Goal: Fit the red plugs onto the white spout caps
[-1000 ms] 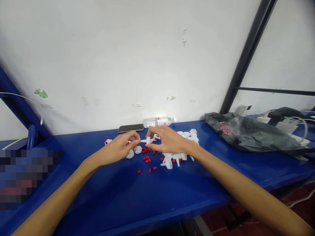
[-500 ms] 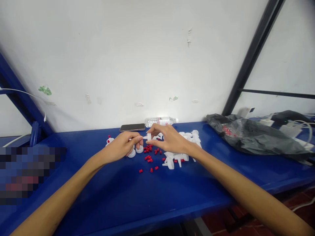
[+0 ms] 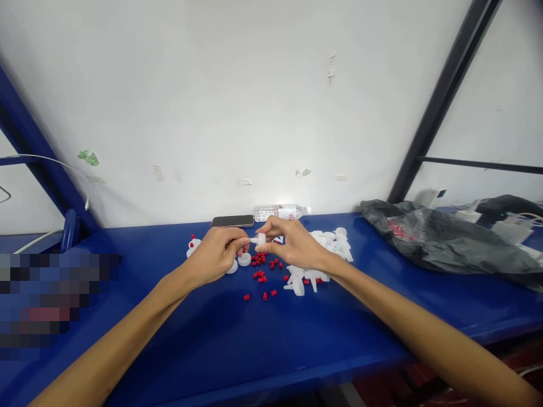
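On the blue counter (image 3: 254,339), at the left, some white caps with red tips (image 3: 193,243) lie beside the left hand (image 3: 223,251). This hand pinches the narrow end of 1 white nozzle cap (image 3: 261,239); the right hand (image 3: 292,243) holds its wide end between thumb and fingers. Small red caps (image 3: 260,276) lie scattered just below the 2 hands. More white nozzle caps (image 3: 339,243) are heaped to the right.

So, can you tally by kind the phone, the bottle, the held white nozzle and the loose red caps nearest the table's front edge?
Phone: 1
Bottle: 1
Held white nozzle: 1
Front red caps: 3
Total: 6
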Demonstrator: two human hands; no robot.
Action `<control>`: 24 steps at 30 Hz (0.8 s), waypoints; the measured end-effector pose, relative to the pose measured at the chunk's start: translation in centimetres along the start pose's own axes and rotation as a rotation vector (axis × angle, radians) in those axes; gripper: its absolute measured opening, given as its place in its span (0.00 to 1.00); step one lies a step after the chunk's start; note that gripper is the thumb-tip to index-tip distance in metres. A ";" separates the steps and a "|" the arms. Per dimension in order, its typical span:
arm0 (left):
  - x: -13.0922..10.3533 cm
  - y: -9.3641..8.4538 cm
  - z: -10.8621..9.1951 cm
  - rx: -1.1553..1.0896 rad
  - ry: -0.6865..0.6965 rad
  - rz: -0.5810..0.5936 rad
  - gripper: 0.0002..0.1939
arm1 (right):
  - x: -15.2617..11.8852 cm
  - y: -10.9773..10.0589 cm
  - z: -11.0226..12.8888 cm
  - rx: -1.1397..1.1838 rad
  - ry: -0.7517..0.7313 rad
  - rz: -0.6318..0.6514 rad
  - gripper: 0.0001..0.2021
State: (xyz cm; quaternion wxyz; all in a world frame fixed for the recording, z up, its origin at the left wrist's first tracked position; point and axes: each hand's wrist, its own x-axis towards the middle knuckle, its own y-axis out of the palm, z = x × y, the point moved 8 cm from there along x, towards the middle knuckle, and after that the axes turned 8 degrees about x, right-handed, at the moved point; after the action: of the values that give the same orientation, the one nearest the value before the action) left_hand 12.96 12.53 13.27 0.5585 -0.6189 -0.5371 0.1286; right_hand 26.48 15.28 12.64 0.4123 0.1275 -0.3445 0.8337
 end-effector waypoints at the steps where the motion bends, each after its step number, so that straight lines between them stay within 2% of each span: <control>1: 0.0 0.0 0.0 -0.001 0.005 0.002 0.16 | 0.0 0.1 -0.1 0.006 0.007 0.010 0.11; 7: 0.3 -0.9 0.2 0.040 -0.048 -0.052 0.18 | 0.1 0.0 0.1 0.019 0.021 -0.030 0.13; 10: 0.5 -1.4 1.0 0.089 -0.117 -0.080 0.16 | 0.1 0.1 0.2 -0.116 -0.012 -0.047 0.12; 14: 0.5 -1.8 3.2 0.205 -0.194 -0.118 0.16 | 0.0 -0.5 -0.1 -0.396 -0.047 -0.094 0.12; 19: 0.4 0.2 5.6 0.319 -0.189 -0.035 0.17 | 0.0 -1.2 -0.8 -0.599 -0.050 -0.119 0.11; 24: 0.5 2.3 6.2 0.352 -0.161 0.023 0.17 | -0.2 0.3 -2.1 -0.692 -0.078 0.059 0.14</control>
State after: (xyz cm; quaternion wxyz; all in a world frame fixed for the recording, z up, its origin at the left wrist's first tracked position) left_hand 9.67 16.80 9.49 0.6118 -0.5057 -0.5421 0.2760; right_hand 26.51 16.48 10.82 0.3935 0.0021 -0.6256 0.6736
